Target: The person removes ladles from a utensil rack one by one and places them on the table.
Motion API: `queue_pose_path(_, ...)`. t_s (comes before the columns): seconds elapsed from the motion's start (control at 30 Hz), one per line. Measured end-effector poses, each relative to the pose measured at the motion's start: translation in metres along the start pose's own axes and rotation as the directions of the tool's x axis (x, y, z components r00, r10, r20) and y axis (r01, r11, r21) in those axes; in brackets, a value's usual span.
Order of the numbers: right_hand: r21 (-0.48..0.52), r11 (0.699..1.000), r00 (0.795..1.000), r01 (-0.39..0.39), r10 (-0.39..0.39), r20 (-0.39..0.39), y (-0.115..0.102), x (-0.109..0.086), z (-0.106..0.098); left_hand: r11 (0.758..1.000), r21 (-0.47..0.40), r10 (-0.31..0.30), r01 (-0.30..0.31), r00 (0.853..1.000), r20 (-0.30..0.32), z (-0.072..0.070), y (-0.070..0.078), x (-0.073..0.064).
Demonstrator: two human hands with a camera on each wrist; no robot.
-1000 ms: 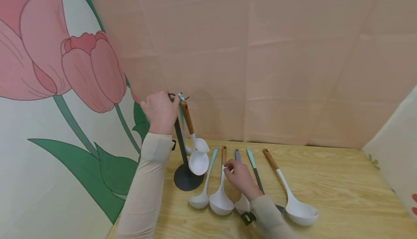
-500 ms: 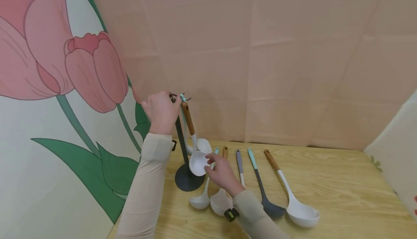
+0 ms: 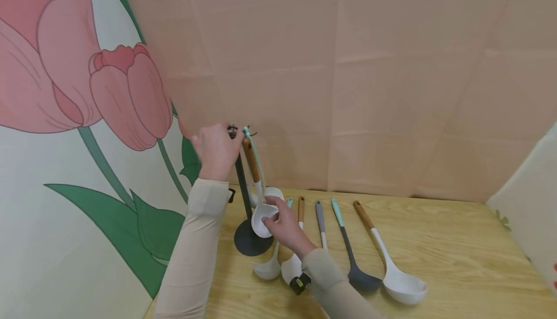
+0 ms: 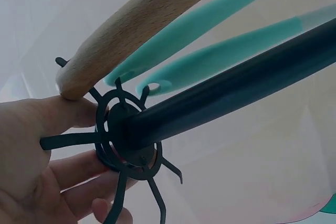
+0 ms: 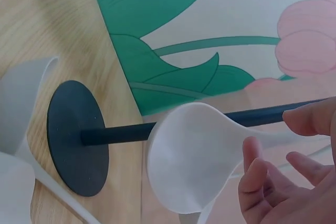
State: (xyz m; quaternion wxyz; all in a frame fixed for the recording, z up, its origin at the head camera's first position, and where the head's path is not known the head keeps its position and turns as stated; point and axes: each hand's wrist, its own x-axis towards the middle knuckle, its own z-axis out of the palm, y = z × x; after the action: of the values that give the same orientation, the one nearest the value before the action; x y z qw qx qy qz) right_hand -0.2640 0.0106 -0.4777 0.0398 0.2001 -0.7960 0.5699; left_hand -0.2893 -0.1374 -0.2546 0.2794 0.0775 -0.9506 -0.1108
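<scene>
My left hand (image 3: 216,151) grips the top of a black utensil stand (image 3: 243,186), its thumb and fingers round the hooked hub in the left wrist view. A wooden-handled white ladle (image 3: 251,160) hangs there, beside two teal handles (image 4: 210,17) on neighbouring hooks. The lower ends of the teal-handled utensils are partly hidden. My right hand (image 3: 285,224) is at the hanging ladle's white bowl (image 5: 191,153). In the right wrist view its thumb and bent fingers stand apart on either side of the ladle's neck, without a visible pinch.
Several ladles lie in a row on the wooden table: teal-handled white (image 3: 267,269), wooden-handled (image 3: 301,209), grey-purple-handled (image 3: 320,215), teal-and-black (image 3: 363,280) and large wooden-handled white (image 3: 404,287). A tulip-painted wall (image 3: 126,96) borders the left, a pinkish cloth (image 3: 370,92) the back.
My right hand has moved left from above the lying ladles to the hanging ladle's bowl. My left hand has stayed on the stand's top.
</scene>
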Motion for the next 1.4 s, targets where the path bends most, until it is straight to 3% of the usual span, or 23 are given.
queue_pose_path(0.33, 0.010, 1.000, 0.998, -0.019, 0.019, 0.052, -0.003, -0.003, 0.003, 0.996, -0.085, -0.008, 0.014, 0.998, 0.065, 0.003, -0.003, -0.001)
queue_pose_path(0.73, 0.065, 0.998, 0.991, -0.019, 0.010, 0.135, -0.001, -0.001, 0.010, 0.997, -0.082, 0.006, -0.002, 0.999, 0.044, 0.006, -0.007, -0.001)
queue_pose_path(1.1, 0.072, 0.997, 0.993, -0.004, -0.005, 0.114, 0.001, -0.004, 0.012, 0.996, -0.084, 0.012, -0.011, 1.000, 0.011, 0.006, -0.009, 0.000)
queue_pose_path(1.4, 0.081, 0.997, 0.997, 0.008, -0.015, 0.081, 0.000, -0.004, 0.014, 0.999, -0.014, 0.030, -0.030, 1.000, -0.005, 0.005, -0.007, 0.000)
